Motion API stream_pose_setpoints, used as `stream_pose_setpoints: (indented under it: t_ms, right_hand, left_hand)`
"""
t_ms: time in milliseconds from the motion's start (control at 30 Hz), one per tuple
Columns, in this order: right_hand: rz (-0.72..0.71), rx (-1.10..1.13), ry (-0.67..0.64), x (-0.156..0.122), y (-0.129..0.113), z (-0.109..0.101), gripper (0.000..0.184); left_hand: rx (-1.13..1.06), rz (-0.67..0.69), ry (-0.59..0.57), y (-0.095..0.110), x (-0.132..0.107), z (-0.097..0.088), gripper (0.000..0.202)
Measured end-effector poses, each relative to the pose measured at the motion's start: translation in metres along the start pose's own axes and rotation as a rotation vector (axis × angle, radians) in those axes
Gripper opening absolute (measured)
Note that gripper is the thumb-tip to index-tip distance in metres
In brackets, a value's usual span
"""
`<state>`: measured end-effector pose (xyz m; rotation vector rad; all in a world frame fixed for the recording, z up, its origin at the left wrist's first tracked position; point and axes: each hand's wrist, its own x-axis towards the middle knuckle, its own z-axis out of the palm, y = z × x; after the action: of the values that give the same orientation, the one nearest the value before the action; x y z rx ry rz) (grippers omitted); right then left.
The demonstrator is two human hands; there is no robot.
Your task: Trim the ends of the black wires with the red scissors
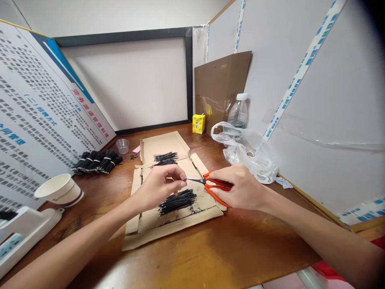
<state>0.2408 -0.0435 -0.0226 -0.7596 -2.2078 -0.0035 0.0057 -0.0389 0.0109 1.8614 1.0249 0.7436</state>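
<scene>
My right hand (240, 186) grips a pair of scissors (218, 186) by its orange-red handles. The narrow blades point left, and their tip reaches the fingertips of my left hand (164, 182). Thumb and forefinger of that left hand are pinched together; whatever sits between them is too small to make out. Below the hands, a pile of short black wires (177, 202) lies on flattened cardboard (150, 230), with dark bits scattered round it. Farther back on the same cardboard is a second pile of black wires (165, 157).
At left are bundled black wires (98, 161), a clear plastic cup (122, 146), a paper cup (61, 190) and a white power strip (36, 228). A yellow carton (198, 124), a plastic bottle (239, 112) and a clear plastic bag (249, 150) stand at back right. Panels enclose the table.
</scene>
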Motion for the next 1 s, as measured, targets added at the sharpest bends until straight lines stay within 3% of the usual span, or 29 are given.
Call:
stream_pose_setpoints:
  t_ms: [733, 1000]
  right_hand:
    - [-0.011, -0.048, 0.048, 0.0, -0.0029, -0.0024, 0.018]
    - [0.025, 0.003, -0.013, 0.0014, -0.002, -0.003, 0.017]
  left_hand:
    - [-0.015, 0.005, -0.006, 0.0007, -0.0005, -0.0001, 0.01]
    - [0.006, 0.013, -0.008, -0.0008, 0.0001, -0.001, 0.008]
